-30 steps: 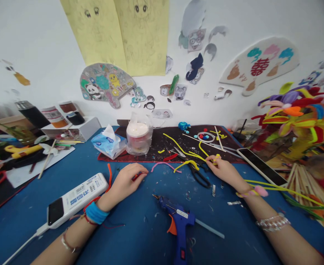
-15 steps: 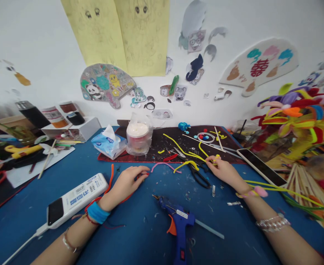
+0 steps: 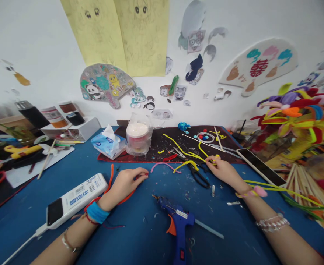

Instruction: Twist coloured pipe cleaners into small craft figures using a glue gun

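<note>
On the left of the blue tabletop, my left hand rests with thumb and fingertips pinched together. A speck of red shows at the tips, too small to name. Under that hand runs a red-orange pipe cleaner. My right hand is closed on a yellow pipe cleaner, part of it hidden by the fingers. Beside this hand lie black-handled scissors and a bent yellow pipe cleaner. Between the hands is a pink pipe cleaner.
A blue glue gun with a glue stick lies in front. A power bank with a cable is at left. Behind stand a tissue pack and a bagged tub. A phone and a pipe cleaner bunch are at right.
The fingertips of my left hand have come closer together, and less red shows between them. My right hand stays almost still with the yellow pipe cleaner.
</note>
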`<state>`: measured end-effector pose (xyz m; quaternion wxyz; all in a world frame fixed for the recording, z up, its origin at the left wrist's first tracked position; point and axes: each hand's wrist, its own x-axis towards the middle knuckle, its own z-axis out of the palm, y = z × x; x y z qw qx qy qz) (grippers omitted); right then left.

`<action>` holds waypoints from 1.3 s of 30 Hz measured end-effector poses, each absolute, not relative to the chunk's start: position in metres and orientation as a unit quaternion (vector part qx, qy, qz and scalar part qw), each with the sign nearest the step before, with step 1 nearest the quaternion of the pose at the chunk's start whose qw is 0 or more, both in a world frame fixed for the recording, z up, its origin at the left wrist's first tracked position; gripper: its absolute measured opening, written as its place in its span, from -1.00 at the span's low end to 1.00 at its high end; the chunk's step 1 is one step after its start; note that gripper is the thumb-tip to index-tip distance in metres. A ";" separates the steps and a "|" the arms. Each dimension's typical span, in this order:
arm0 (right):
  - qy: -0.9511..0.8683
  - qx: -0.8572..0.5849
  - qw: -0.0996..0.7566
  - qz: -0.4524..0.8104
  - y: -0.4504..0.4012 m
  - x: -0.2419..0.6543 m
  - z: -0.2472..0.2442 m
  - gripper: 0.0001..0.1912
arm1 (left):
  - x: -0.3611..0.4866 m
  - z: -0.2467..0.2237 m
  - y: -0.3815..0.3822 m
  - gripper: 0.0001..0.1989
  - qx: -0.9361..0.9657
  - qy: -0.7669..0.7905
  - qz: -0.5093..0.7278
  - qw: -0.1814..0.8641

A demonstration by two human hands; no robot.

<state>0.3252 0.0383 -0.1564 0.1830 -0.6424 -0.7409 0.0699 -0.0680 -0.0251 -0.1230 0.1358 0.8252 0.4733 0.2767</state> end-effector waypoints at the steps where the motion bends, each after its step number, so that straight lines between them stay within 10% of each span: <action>1: -0.741 -0.642 0.182 0.069 0.039 0.325 -0.156 -0.73 | -0.068 -0.123 -0.025 -0.83 0.824 0.473 0.278 0.139; 39: -0.741 -0.643 0.180 0.078 0.038 0.325 -0.154 -0.72 | -0.067 -0.122 -0.019 -0.76 0.709 0.512 0.355 0.329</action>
